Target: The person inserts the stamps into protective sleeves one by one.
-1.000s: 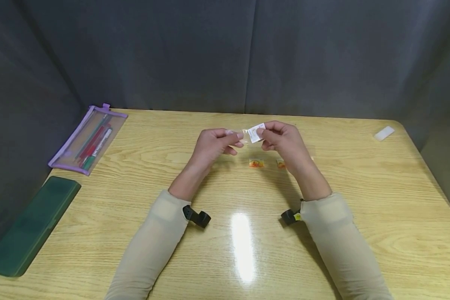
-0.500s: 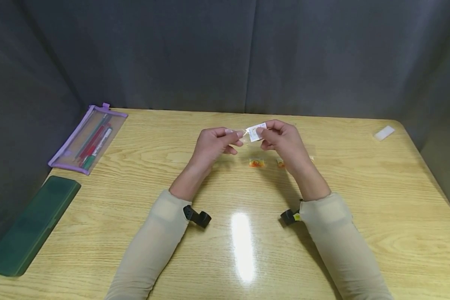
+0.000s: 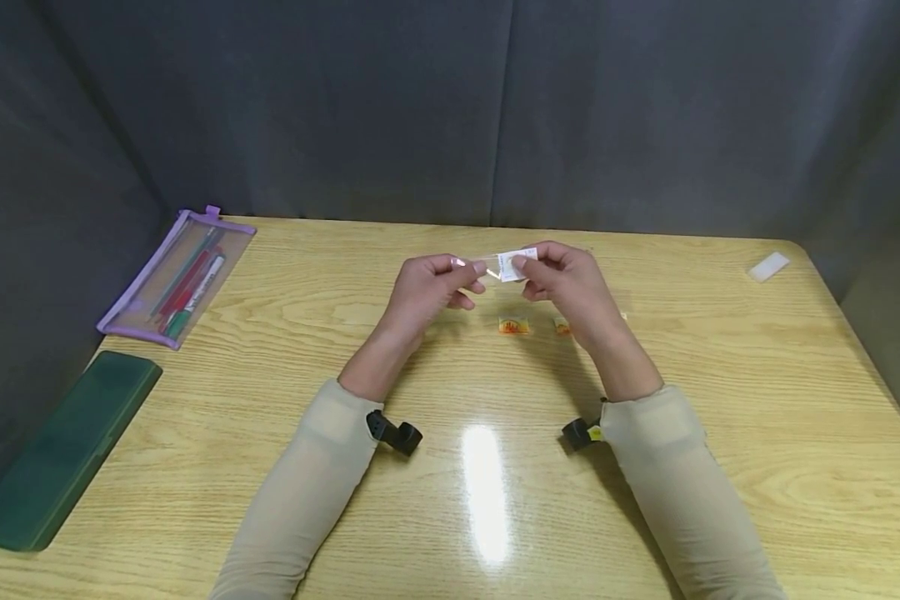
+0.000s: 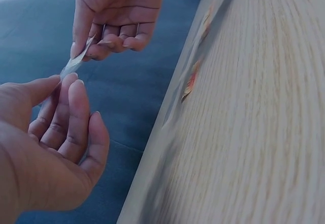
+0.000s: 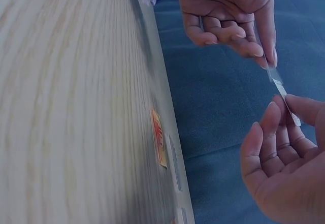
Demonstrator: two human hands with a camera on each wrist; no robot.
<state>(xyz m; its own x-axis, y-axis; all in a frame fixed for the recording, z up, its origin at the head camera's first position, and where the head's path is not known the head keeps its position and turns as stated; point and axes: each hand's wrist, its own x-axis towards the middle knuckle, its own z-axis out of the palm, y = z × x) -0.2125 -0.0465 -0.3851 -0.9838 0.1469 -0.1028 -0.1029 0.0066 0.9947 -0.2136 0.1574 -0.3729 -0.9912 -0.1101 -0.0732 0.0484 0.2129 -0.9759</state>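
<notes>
Above the far part of the counter (image 3: 757,375), you hold both hands up close to each other, with your arms reaching forward and bending in. Your left hand (image 3: 431,287) pinches a clear bit of plastic (image 5: 274,75) between thumb and finger, and its other fingers are softly bent. Your right hand (image 3: 566,279) pinches a little white card (image 3: 507,267) the same way, with its thumb across the front. The card is up off the counter, between your two hands, and the plastic meets its left end. You can't easily tell if the two are joined, because the plastic is so see-through. The print on the card is too small to read, and your thumb covers some of it. From both wrists, the card shows almost as just a thin edge. Below your hands lies a yellow and orange piece (image 3: 513,326). Your right hand hides part of a second piece (image 3: 562,326) beside it. Your sleeves (image 3: 300,475) are cut off at the bottom.
</notes>
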